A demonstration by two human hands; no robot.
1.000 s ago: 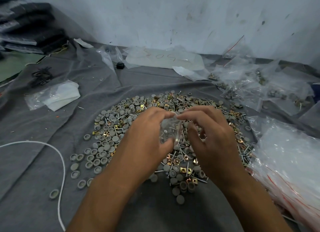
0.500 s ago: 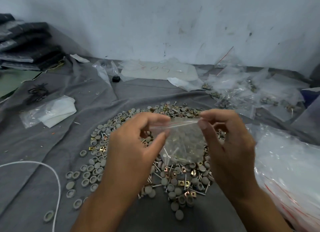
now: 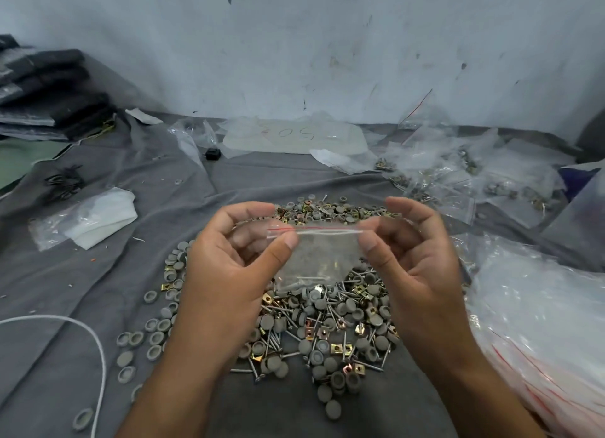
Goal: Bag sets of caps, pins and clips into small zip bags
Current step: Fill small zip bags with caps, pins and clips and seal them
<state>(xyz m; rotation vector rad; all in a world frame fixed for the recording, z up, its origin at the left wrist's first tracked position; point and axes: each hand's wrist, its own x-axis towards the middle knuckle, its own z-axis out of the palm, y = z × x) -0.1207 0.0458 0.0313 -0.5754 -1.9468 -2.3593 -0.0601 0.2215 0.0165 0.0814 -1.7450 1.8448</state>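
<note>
Two hands hold one small zip bag (image 3: 314, 257) up above the parts pile, between them and at mid-frame. Left hand (image 3: 229, 274) pinches the bag's top left corner, thumb in front, fingers curled behind. Right hand (image 3: 415, 267) pinches the top right corner the same way. Red line of the zip strip runs straight across between the two thumbs. Bag hangs flat and upright; some pins and small parts sit in its lower edge, exact count not readable through the plastic.

Below the bag, on grey cloth (image 3: 98, 290): mixed heap of grey caps (image 3: 330, 372), metal pins (image 3: 271, 342) and brass-coloured clips (image 3: 337, 347). Stray caps spread to the left of the heap.

Right edge: stack of empty zip bags (image 3: 540, 323) with red strips. Far right, near the wall: filled bags (image 3: 442, 182) lying in a loose cluster. Left: white cord (image 3: 98, 346) looping over the cloth; clear bag with white sheets (image 3: 95, 218) further back. Dark stacked packs (image 3: 49, 90) in the far left corner.
</note>
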